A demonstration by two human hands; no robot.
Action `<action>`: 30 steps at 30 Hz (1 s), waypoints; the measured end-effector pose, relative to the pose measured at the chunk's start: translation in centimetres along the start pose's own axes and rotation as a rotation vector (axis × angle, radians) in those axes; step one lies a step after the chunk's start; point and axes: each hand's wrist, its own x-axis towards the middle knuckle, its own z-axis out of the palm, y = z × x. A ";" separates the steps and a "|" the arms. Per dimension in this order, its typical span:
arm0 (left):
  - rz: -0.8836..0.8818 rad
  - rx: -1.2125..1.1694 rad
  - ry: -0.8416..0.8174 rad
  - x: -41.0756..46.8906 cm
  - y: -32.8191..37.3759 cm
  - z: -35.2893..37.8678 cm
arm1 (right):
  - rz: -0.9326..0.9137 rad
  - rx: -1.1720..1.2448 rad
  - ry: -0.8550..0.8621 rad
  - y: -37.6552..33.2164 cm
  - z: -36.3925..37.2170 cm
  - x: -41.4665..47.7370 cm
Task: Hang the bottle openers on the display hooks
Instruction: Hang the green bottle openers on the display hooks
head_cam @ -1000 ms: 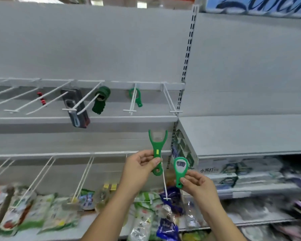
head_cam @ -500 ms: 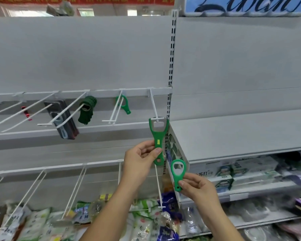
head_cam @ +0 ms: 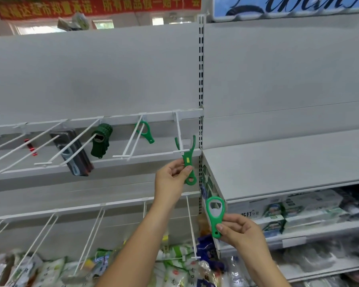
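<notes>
My left hand (head_cam: 171,179) pinches a green Y-shaped bottle opener (head_cam: 188,160) by its stem, its forked top raised around the tip of the rightmost white display hook (head_cam: 179,134). Lower right, my right hand (head_cam: 239,232) grips the handle of a second green bottle opener (head_cam: 215,214) with an oval ring head, held upright. Another green Y-shaped opener (head_cam: 146,131) hangs on the neighbouring hook to the left.
Further left on the hook rail hang a stack of dark green openers (head_cam: 101,140), a black packaged item (head_cam: 73,152) and a small red item (head_cam: 31,147). A grey shelf (head_cam: 288,162) juts out at right. Snack bags (head_cam: 50,272) hang below.
My left hand has lifted the Y-shaped opener up to the rightmost hook's tip. The view has tilted upward; my right hand stays low with the ring opener.
</notes>
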 end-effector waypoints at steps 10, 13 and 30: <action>-0.029 -0.048 0.079 7.1 -1.0 0.7 | -0.021 0.060 0.014 -0.5 -2.4 0.3; -0.011 -0.023 0.066 8.8 -1.0 0.8 | -0.027 0.060 0.007 -0.6 -2.7 0.3; -0.080 -0.034 0.056 13.9 -3.4 -0.6 | -0.036 0.018 0.090 -1.7 -1.1 1.2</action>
